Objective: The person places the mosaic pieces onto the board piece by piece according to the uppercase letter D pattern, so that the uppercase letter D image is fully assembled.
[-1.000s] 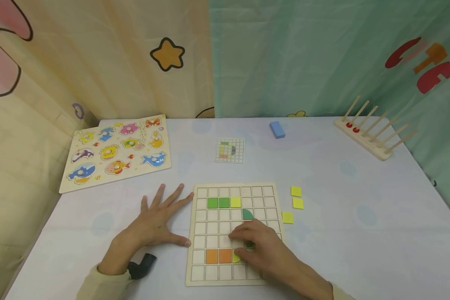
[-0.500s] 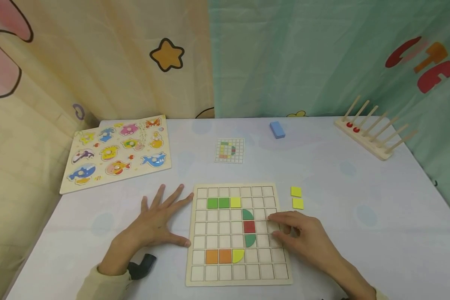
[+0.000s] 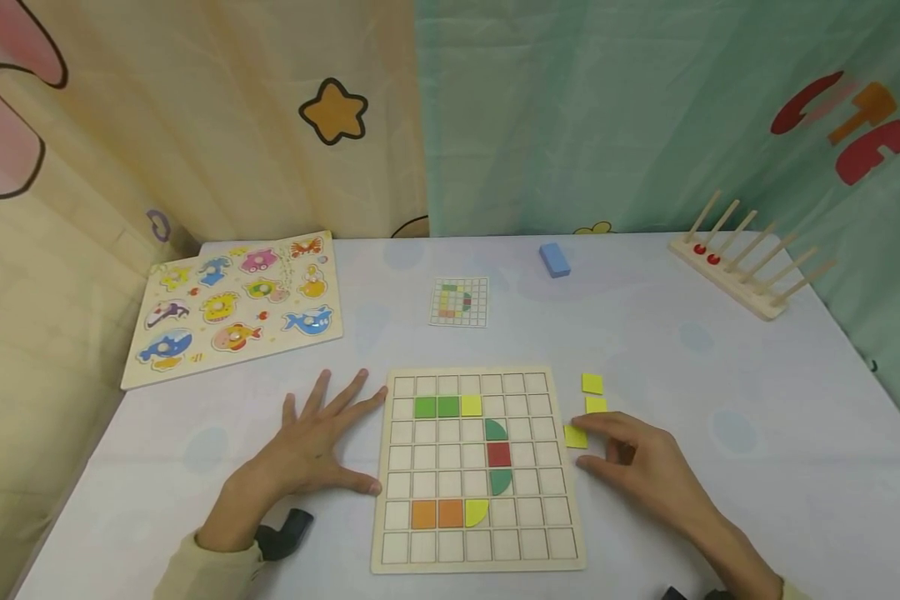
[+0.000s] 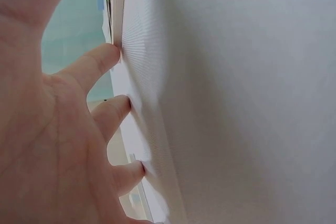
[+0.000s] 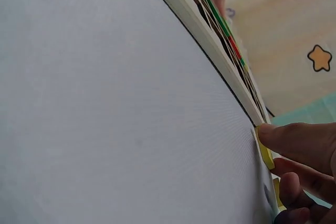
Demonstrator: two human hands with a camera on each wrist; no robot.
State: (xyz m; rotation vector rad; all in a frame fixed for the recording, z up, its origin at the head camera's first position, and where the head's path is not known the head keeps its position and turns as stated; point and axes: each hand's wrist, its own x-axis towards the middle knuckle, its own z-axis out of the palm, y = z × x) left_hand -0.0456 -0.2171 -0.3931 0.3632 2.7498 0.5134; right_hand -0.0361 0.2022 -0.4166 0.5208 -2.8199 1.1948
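My left hand (image 3: 307, 446) lies with spread fingers by the left edge of the wooden grid board (image 3: 435, 550), its index fingertip and thumb at the rim. My right hand (image 3: 648, 467) is off the board's right edge, around a yellow square tile (image 3: 576, 438). Its index fingertip is at the tile's far corner, and the thumb stands slightly off the near edge. In the right wrist view the thumb (image 5: 294, 140) overlaps one end of this tile. On the board sit green squares (image 3: 437, 407), orange squares (image 3: 437, 513), a red square (image 3: 498, 454), teal quarter-rounds (image 3: 500, 481) and yellow pieces (image 3: 476, 512).
Two more yellow tiles (image 3: 592, 383) lie beyond the right hand, one partly covered. Farther back are a small pattern card (image 3: 459, 302), a blue block (image 3: 554, 260), an animal knob puzzle (image 3: 232, 308) and a peg stand (image 3: 727, 277). Curtains (image 3: 607, 108) hang behind the table.
My right hand has moved from over the board to the yellow tile beside its right edge, uncovering the red square and teal pieces. My left hand has stayed put.
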